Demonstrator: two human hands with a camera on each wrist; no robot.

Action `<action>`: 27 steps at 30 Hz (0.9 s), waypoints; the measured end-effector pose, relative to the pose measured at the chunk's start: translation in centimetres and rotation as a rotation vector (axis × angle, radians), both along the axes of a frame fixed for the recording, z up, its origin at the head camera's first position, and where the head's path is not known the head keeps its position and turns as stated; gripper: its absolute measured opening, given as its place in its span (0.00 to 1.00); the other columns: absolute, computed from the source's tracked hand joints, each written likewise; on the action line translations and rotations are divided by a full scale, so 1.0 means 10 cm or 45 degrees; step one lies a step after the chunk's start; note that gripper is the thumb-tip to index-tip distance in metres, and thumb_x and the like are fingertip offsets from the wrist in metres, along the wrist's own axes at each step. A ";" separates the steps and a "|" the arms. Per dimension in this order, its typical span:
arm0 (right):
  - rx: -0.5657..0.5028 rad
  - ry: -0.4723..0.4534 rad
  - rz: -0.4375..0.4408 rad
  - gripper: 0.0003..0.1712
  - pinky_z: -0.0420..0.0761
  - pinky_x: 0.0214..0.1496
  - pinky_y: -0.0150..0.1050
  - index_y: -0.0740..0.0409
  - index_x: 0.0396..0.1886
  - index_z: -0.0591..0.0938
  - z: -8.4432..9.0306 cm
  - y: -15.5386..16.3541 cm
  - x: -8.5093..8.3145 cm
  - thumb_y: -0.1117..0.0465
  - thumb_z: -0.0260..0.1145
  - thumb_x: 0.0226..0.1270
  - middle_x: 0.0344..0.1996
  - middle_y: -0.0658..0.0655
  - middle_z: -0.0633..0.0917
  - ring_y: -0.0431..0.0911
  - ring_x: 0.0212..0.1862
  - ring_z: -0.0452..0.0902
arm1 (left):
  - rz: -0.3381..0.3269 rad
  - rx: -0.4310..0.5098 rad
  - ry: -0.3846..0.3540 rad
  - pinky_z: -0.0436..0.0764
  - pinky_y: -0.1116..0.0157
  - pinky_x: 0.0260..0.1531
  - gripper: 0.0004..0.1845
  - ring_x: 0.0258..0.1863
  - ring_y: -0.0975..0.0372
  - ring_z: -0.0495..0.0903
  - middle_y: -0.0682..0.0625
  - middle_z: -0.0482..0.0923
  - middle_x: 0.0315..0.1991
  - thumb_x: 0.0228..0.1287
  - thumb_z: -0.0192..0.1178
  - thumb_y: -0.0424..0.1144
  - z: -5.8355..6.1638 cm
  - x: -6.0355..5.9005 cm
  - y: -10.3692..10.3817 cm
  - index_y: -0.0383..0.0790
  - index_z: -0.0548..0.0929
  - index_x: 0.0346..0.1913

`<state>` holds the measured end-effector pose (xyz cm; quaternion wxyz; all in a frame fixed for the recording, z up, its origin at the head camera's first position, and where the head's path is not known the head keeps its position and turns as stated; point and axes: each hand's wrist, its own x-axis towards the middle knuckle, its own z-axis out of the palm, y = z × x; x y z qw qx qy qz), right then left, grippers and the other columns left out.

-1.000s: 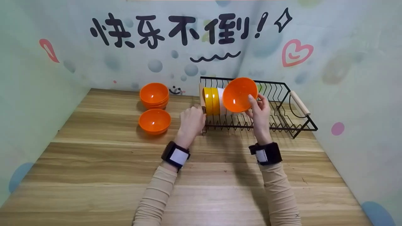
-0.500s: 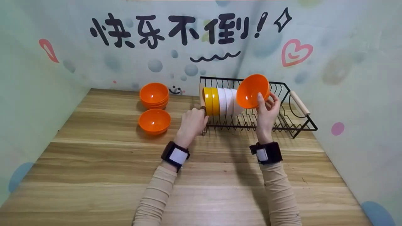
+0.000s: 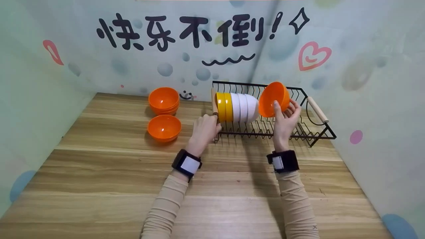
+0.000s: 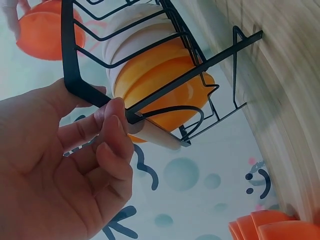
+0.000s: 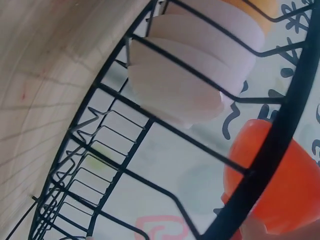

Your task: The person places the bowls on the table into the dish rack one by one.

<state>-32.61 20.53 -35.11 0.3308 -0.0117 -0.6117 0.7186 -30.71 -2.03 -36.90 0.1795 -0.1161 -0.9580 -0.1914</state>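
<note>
A black wire dish rack (image 3: 245,134) stands on the table, its near left corner pinched by my left hand (image 3: 203,131) between thumb and fingers, as the left wrist view shows. Two yellow bowls (image 3: 220,108) and three white bowls (image 3: 244,108) stand on edge in a row at the rack's left end. My right hand (image 3: 286,124) holds an orange bowl (image 3: 269,94) by its rim, thumb inside and fingers behind. This bowl is tilted, its opening toward the left, just right of the white bowls. In the right wrist view the held orange bowl (image 5: 280,180) shows behind the rack's wires.
Left of the rack, a stack of orange bowls (image 3: 163,99) sits near the back wall. In front of it is another orange bowl (image 3: 164,127). A wooden handle (image 3: 317,110) forms part of the rack's right end. Patterned fabric walls (image 3: 166,66) surround the table.
The right hand has carried the orange bowl rightward along the rack and turned it more onto its edge, so the white bowls now show fully. My left hand has stayed at the rack's corner.
</note>
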 end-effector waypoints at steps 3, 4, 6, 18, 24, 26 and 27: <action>0.021 -0.001 -0.036 0.35 0.76 0.55 0.37 0.57 0.63 0.65 -0.01 0.03 -0.03 0.59 0.70 0.58 0.50 0.52 0.74 0.44 0.51 0.73 | -0.001 0.007 -0.007 0.80 0.56 0.26 0.12 0.27 0.50 0.81 0.40 0.83 0.30 0.63 0.58 0.40 0.00 -0.01 0.00 0.33 0.83 0.37; 0.021 0.004 -0.038 0.35 0.76 0.56 0.37 0.57 0.63 0.65 -0.02 0.04 -0.03 0.60 0.70 0.58 0.50 0.53 0.73 0.44 0.51 0.73 | -0.001 0.009 -0.011 0.79 0.56 0.26 0.12 0.27 0.50 0.81 0.40 0.83 0.31 0.63 0.58 0.40 0.00 -0.01 0.00 0.33 0.82 0.37; 0.006 0.014 -0.037 0.35 0.77 0.57 0.38 0.58 0.63 0.65 -0.03 0.05 -0.05 0.62 0.70 0.57 0.52 0.54 0.73 0.45 0.52 0.73 | -0.003 0.011 -0.017 0.79 0.57 0.26 0.12 0.27 0.50 0.81 0.40 0.83 0.31 0.63 0.58 0.40 0.00 -0.01 0.00 0.33 0.82 0.38; 0.156 -0.093 -0.130 0.35 0.76 0.58 0.40 0.57 0.61 0.68 -0.10 0.10 -0.11 0.60 0.73 0.54 0.56 0.58 0.72 0.47 0.55 0.70 | -0.007 0.020 -0.013 0.81 0.53 0.29 0.11 0.30 0.46 0.82 0.38 0.83 0.31 0.62 0.58 0.40 0.01 0.00 0.00 0.32 0.82 0.36; 0.277 -0.209 -0.087 0.35 0.78 0.55 0.40 0.56 0.61 0.68 -0.14 0.13 -0.13 0.58 0.72 0.54 0.58 0.59 0.71 0.47 0.55 0.71 | -0.010 0.032 0.003 0.81 0.53 0.29 0.11 0.29 0.46 0.82 0.37 0.83 0.31 0.61 0.58 0.39 0.01 0.00 -0.01 0.32 0.82 0.35; 0.325 -0.229 -0.081 0.35 0.78 0.55 0.40 0.57 0.60 0.68 -0.14 0.13 -0.15 0.57 0.72 0.54 0.59 0.59 0.70 0.47 0.55 0.70 | -0.014 0.036 -0.002 0.80 0.54 0.28 0.11 0.28 0.47 0.82 0.38 0.83 0.31 0.61 0.58 0.38 0.01 0.01 -0.01 0.32 0.82 0.36; 0.351 -0.237 -0.078 0.35 0.78 0.55 0.40 0.57 0.61 0.68 -0.14 0.12 -0.16 0.57 0.73 0.54 0.59 0.59 0.70 0.47 0.55 0.70 | -0.013 0.040 -0.004 0.80 0.54 0.28 0.10 0.28 0.48 0.81 0.38 0.82 0.30 0.61 0.58 0.38 0.01 0.01 -0.01 0.32 0.82 0.36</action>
